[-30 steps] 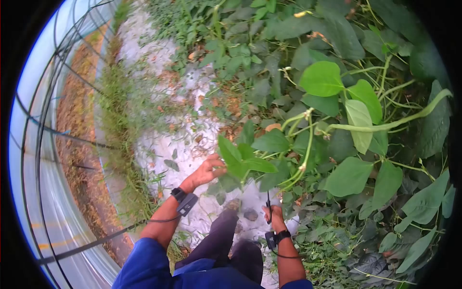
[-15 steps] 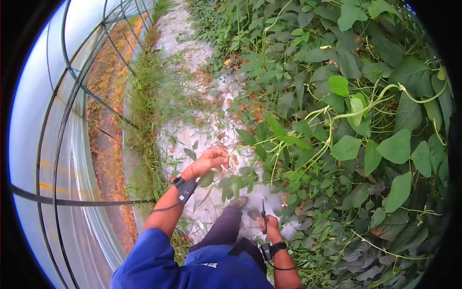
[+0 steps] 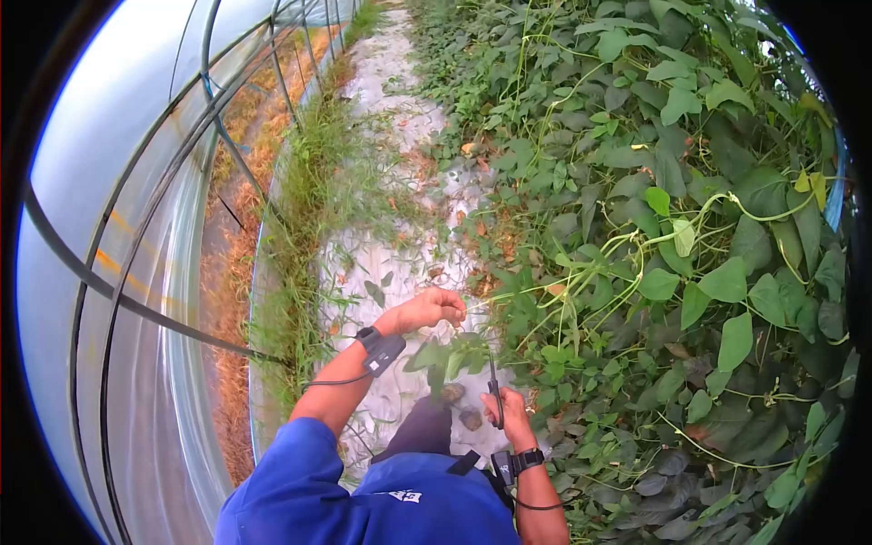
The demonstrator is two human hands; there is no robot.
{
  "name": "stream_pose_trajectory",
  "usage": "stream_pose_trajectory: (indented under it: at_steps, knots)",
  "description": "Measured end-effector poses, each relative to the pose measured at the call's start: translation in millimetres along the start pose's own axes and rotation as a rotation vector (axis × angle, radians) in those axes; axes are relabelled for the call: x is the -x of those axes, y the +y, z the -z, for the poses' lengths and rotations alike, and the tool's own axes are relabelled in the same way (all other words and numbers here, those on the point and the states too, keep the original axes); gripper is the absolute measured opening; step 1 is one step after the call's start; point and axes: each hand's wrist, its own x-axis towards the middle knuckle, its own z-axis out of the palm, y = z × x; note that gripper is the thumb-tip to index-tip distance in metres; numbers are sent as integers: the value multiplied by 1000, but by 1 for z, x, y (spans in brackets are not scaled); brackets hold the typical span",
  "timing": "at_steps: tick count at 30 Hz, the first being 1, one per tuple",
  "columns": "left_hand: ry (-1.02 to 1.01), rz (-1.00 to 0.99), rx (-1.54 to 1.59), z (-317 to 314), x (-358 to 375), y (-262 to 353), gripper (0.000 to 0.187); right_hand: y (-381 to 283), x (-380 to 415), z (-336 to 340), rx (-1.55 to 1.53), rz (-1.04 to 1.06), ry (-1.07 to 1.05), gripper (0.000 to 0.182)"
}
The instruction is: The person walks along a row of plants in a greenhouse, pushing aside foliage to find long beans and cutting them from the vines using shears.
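Observation:
My left hand (image 3: 434, 310) is closed in a pinch on the end of a thin green vine (image 3: 518, 292), which stretches right to the leafy plants. Some green leaves (image 3: 454, 357) hang just below this hand. Lower and to the right, my right hand (image 3: 510, 414) is wrapped round the dark handles of scissors (image 3: 495, 400). Their narrow blades point up, a short way right of the hanging leaves, and do not touch the vine.
Dense climbing plants (image 3: 636, 227) fill the right side. A pale ground sheet (image 3: 381, 236) with dry leaves runs up the middle, edged by grass (image 3: 309, 182). Curved metal pipes (image 3: 136, 309) and clear plastic film stand at the left.
The view has shifted, so the plants and pipes lie differently. My left hand sits farther right and a little lower, still pinching the vine. My right hand and the scissors have risen slightly.

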Motion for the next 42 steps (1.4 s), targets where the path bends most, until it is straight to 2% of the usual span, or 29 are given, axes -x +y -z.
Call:
stream_pose_trajectory:
  at_steps: [5,7,9,11,13,17,21,23,25,27,29,31,33,34,35,36,39,42]
  knots:
    - [59,-36,237,-2,5,-11,14,-2,5,-5,50,12,-64,34]
    - [61,-74,278,-3,8,-14,13,10,7,-10,-54,-52,-139,36]
    - [69,-98,297,-5,13,-14,12,12,9,-15,-30,-80,-192,38]
    - [65,-97,322,-7,16,-12,11,10,7,-25,-93,-141,-239,45]
    - [62,-87,350,-15,20,-11,10,4,4,-30,-158,-178,-276,42]
    - [57,-113,421,-20,29,-8,10,-1,-13,-48,-332,-227,-231,41]
    - [3,-125,451,-27,37,-6,9,-1,-20,-51,-305,-105,-170,39]
    - [85,-136,544,-27,38,0,10,-8,-16,-43,-168,37,-54,40]
    - [97,-145,552,-23,36,2,10,4,-11,-34,-177,37,55,41]
    - [97,-129,439,-16,30,1,11,18,0,-14,-90,-4,55,41]
    - [166,-117,172,-17,26,-4,12,44,9,3,-113,-84,29,42]
    - [217,-155,-73,-25,17,-7,13,67,23,15,-112,-68,120,41]
    - [286,-310,-231,-28,-23,-71,14,97,31,25,-184,-132,173,40]
    - [281,-184,-223,-49,-15,-47,16,108,34,30,-207,-165,186,40]
    - [384,-158,-364,-66,-17,-43,15,118,38,33,-232,-208,189,39]
    - [367,-344,-473,-69,-37,-74,16,130,43,36,-225,-205,212,39]
    - [269,-234,-557,-97,-45,-93,23,144,55,45,-282,-211,293,36]
    - [260,-273,-537,-114,-49,-126,26,144,68,58,-311,-192,321,39]
